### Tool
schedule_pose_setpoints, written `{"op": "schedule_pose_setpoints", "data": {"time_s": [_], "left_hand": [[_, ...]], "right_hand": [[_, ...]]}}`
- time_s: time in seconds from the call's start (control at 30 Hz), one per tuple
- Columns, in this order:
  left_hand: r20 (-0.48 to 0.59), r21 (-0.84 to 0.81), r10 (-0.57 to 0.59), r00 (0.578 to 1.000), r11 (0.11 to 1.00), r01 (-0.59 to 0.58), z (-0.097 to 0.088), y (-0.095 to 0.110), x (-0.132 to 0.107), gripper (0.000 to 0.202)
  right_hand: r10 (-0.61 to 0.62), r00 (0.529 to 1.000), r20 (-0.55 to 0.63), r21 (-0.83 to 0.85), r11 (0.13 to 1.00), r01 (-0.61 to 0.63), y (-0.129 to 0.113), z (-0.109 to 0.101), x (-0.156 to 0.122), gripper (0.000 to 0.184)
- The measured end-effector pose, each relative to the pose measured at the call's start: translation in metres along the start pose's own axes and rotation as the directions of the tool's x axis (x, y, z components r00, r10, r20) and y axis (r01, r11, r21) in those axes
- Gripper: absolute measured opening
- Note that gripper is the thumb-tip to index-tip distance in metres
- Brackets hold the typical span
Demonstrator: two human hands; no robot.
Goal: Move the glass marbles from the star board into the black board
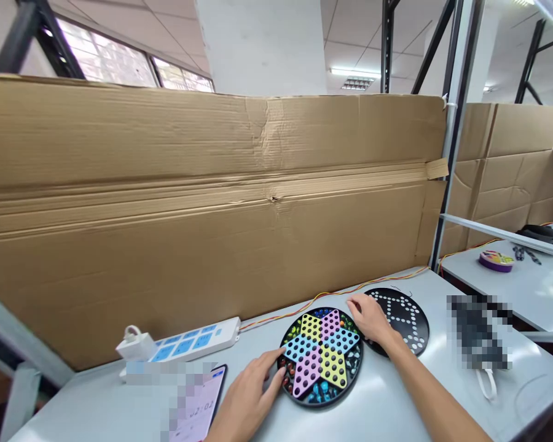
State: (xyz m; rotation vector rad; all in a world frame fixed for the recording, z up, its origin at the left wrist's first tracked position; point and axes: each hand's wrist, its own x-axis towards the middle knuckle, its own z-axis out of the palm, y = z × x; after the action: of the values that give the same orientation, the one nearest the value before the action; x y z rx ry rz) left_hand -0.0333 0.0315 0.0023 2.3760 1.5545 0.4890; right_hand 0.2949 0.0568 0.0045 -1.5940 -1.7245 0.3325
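A round Chinese checkers board [320, 353] lies on the table, its star of pink, yellow and blue points ringed by compartments of coloured glass marbles. At its left rim is my left hand [254, 388], fingers and thumb apart, the thumb near the red marbles [289, 373]. My right hand [370, 316] is by the board's upper right edge, partly over a round black lid [408, 319] with pale dots. Its fingers are curled together; what they hold, if anything, is hidden. Blue marbles [322, 391] fill the near compartment.
A phone [200, 405] showing a timer lies left of my left hand. Behind it are a power strip [193, 341] and a white plug adapter [136, 345]. Cardboard [212, 258] walls the back. To the right lies a blurred dark object [479, 334], with a metal rack post beyond.
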Motion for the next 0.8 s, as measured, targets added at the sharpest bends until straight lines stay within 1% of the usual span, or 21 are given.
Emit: {"op": "schedule_pose_setpoints", "data": {"time_s": [0.07,0.1,0.2,0.27,0.37,0.43,0.47,0.53,0.63,0.7,0.8], "left_hand": [[0.006,0.001,-0.003,1.0,1.0,0.003,0.0,0.0,0.0,0.051],[0.011,0.0,-0.004,1.0,1.0,0.004,0.0,0.0,0.0,0.052],[0.018,0.004,-0.011,1.0,1.0,0.011,0.0,0.0,0.0,0.054],[0.016,0.007,-0.012,1.0,1.0,0.012,0.0,0.0,0.0,0.053],[-0.004,0.001,-0.005,1.0,1.0,0.005,0.001,-0.002,0.0,0.051],[-0.019,-0.006,0.005,1.0,1.0,-0.005,0.002,-0.003,0.0,0.05],[-0.026,-0.01,0.01,1.0,1.0,-0.01,0.002,-0.004,0.0,0.049],[-0.027,-0.015,0.009,1.0,1.0,-0.01,0.003,-0.004,0.0,0.049],[-0.003,-0.008,-0.012,1.0,1.0,0.012,0.002,-0.003,0.0,0.052],[0.005,-0.007,-0.018,1.0,1.0,0.018,0.001,-0.002,0.0,0.053],[-0.003,-0.026,-0.012,1.0,1.0,0.012,0.0,-0.001,0.0,0.052]], "right_hand": [[0.059,0.998,-0.026,-0.008,0.998,-0.059,0.007,-0.011,0.002,0.029],[0.091,0.996,-0.02,-0.021,0.996,-0.091,0.01,-0.017,0.002,0.029],[0.181,0.983,0.044,-0.085,0.981,-0.177,0.019,-0.03,0.002,0.026],[0.189,0.978,0.084,-0.095,0.979,-0.181,0.023,-0.032,0.001,0.022],[0.077,0.987,0.139,-0.034,0.997,-0.073,0.019,-0.024,0.0,0.017],[0.008,0.984,0.179,-0.01,1.0,-0.006,0.012,-0.014,-0.002,0.013],[-0.007,0.98,0.199,-0.019,1.0,0.011,0.008,-0.008,-0.003,0.012],[-0.004,0.976,0.219,-0.06,0.998,0.017,0.001,0.002,-0.005,0.012],[0.027,0.981,0.192,-0.123,0.992,-0.003,-0.003,0.013,-0.008,0.017],[0.051,0.985,0.163,-0.148,0.989,-0.027,-0.002,0.015,-0.007,0.019],[0.062,0.988,0.141,-0.149,0.988,-0.04,0.0,0.01,-0.006,0.022]]}}
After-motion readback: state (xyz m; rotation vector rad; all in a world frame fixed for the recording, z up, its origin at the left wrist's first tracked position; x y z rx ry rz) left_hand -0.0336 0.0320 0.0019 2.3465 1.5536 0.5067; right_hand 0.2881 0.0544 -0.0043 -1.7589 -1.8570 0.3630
